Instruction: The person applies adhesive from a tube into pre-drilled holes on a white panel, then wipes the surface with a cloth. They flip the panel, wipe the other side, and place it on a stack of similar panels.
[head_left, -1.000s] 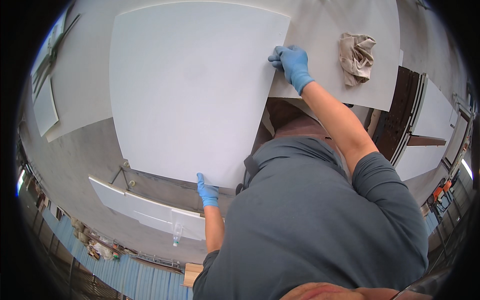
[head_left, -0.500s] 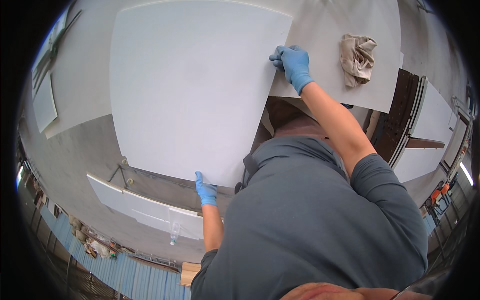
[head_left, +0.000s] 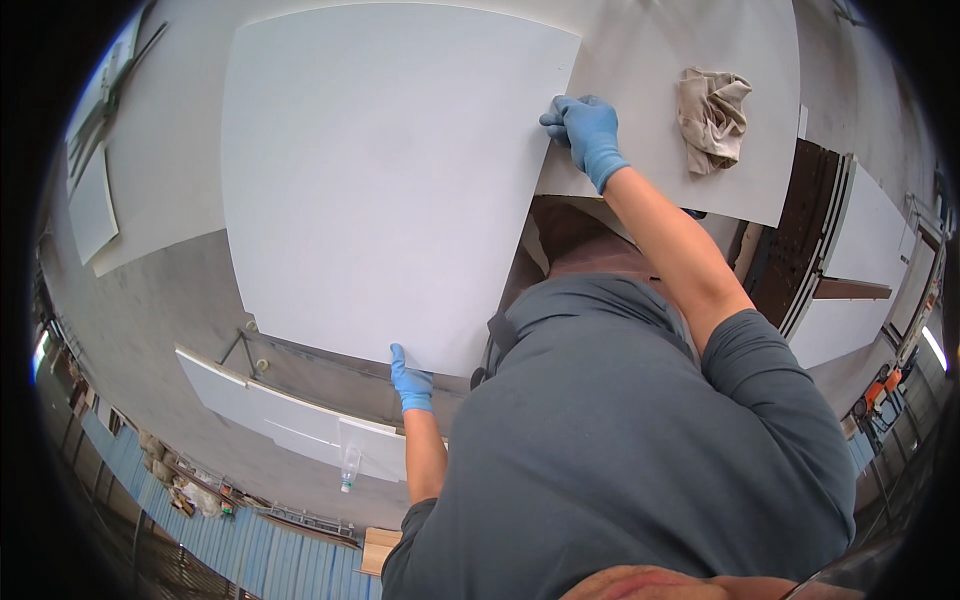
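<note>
- While the blue-gloved right hand closes its curled fingers on the right edge of a large flat white panel, the blue-gloved left hand holds its near edge, thumb on top.
- One panel overlaps one pale flat surface; one crumpled beige cloth rests there, right of it.
- Beneath the panel, the left fingers are hidden; the right fingertips are hard to make out.

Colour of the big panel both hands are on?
The panel is plain white; shows best in the head view.
</note>
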